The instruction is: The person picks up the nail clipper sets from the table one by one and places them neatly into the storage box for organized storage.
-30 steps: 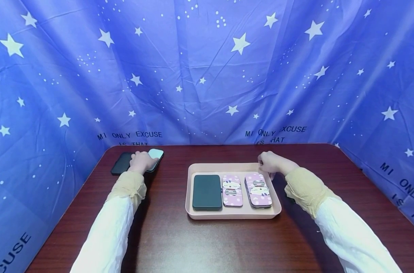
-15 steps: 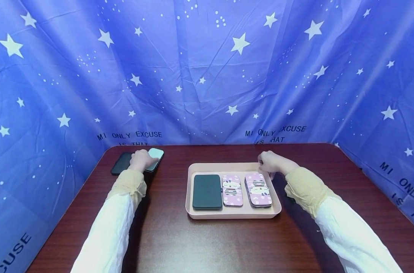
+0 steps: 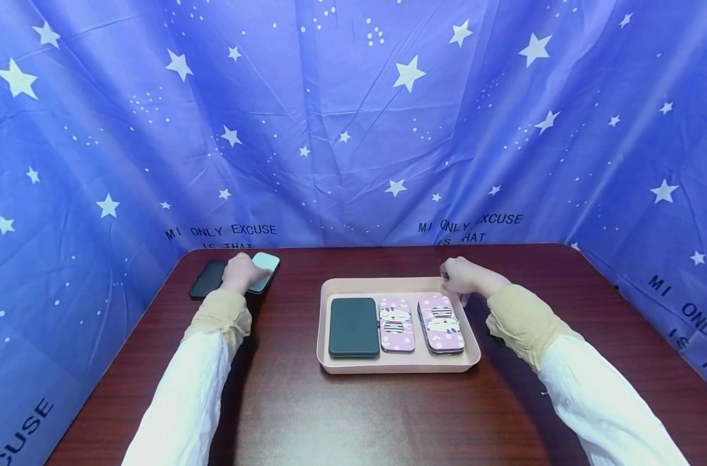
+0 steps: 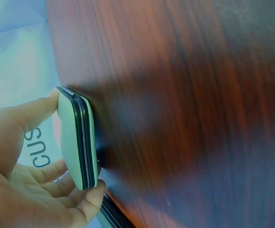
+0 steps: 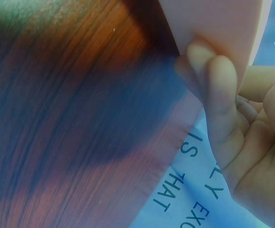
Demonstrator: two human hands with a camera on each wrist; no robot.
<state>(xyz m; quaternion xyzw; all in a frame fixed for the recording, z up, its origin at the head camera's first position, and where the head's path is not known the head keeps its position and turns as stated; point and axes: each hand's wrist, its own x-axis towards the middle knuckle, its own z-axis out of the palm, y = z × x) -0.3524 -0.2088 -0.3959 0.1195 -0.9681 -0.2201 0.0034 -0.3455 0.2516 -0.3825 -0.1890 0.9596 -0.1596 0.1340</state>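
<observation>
At the table's far left my left hand holds a small pale green case by its edges. In the left wrist view, thumb and fingers grip the pale green case, its black rim with a metal line facing the camera. A black case lies just left of that hand, partly hidden by it. My right hand pinches the back right corner of a beige tray; in the right wrist view the thumb and fingers are around the tray wall. The tray contains a dark green case and two pink cartoon-print cases.
The tray stands near the middle of a dark red-brown wooden table. A blue curtain with white stars and printed words hangs right behind the table and along both sides.
</observation>
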